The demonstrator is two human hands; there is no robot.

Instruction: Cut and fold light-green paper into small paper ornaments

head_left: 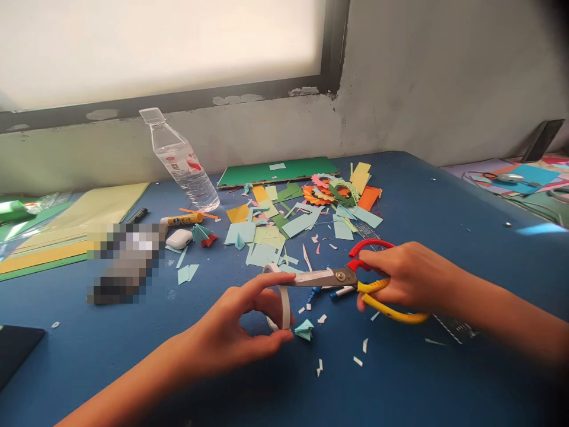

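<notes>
My left hand (249, 326) grips a roll of white tape (285, 308) between thumb and fingers. In my right hand (402, 276) is a pair of scissors (349, 277) with one red and one yellow handle, its blades pointing left. A white strip of tape (313, 276) lies along the blades, and my left index fingertip touches their tip. Below the blades, on the blue table, is a small folded light-blue paper piece (304, 330), with white scraps (358, 361) around it. Pens (342, 292) lie partly hidden behind the scissors.
Colored paper pieces (302, 222) and scalloped paper rings (318, 194) lie beyond my hands. A water bottle (184, 166), glue stick (182, 219) and white case (179, 238) stand or lie to the left, near a pixelated object (128, 261). Paper sheets (84, 213) lie at far left.
</notes>
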